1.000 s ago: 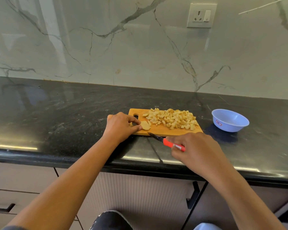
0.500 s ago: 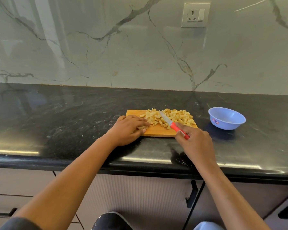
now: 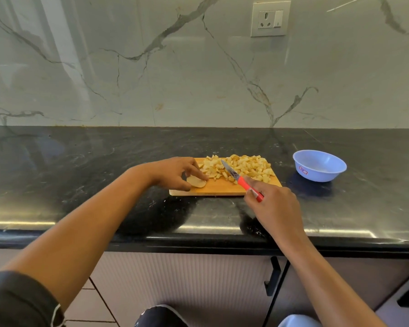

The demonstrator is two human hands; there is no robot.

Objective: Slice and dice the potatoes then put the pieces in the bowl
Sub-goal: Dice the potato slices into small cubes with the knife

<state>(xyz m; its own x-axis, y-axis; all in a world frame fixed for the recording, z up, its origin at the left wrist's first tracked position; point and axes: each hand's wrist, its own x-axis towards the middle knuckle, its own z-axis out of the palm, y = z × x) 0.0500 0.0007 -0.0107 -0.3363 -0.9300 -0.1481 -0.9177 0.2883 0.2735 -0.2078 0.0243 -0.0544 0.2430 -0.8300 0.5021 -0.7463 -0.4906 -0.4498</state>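
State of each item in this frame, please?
Round pale potato slice: flat on wooden cutting board, held by left hand.
Diced potato pieces: heaped on the board.
Red-handled knife: gripped by right hand, blade over pieces.
Light blue plastic bowl: upright, empty.

Board (image 3: 222,188) on counter (image 3: 80,166), bowl (image 3: 316,174) apart to its right.
On board: diced pieces (image 3: 248,166) along back, slice (image 3: 196,182) front left, knife (image 3: 236,177) slanting over pieces.

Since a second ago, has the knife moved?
Yes. The knife swung from the board near edge to over the diced potato on it.
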